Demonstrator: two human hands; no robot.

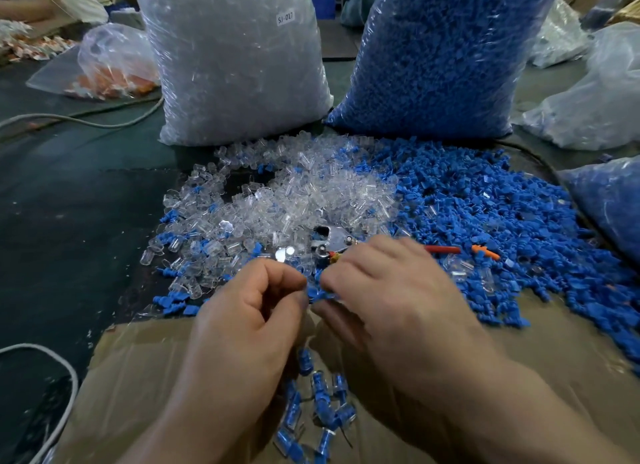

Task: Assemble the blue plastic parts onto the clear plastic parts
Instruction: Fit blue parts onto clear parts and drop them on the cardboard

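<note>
Looking down through the head camera, I see both hands meeting at six o'clock of the spread of loose parts, over the far edge of a cardboard sheet (138, 377). The right hand (391, 290) has forefinger and thumb curled together on a small blue part (319, 293), which sticks out of its fingertips toward nine o'clock. The left hand (249, 311) is curled tight, its thumb and forefinger closed into a pinch that touches the same blue part from the other side. Blur keeps me from telling whether that pinch holds a clear piece of its own.

From the hands, the clear parts pile (294, 193) lies at twelve o'clock and the blue parts pile (485, 214) at two o'clock, and the two mix where they meet. A metal tool (332, 241) lies just beyond the right knuckles, partly hidden by them. Its red handle (443, 249) points to three o'clock, with an orange piece (485, 252) just past the end. At six o'clock, between the wrists, assembled pieces (318, 404), blue inside clear, lie scattered on the cardboard.

Farther out stand two stuffed bags: the clear-parts bag (235, 58) at eleven o'clock, labelled SJ-017, and the blue-parts bag (440, 54) at one o'clock. A smaller bag of orange pieces (114, 65) sits at ten o'clock, and a white cable (69, 120) runs in front of it.
</note>
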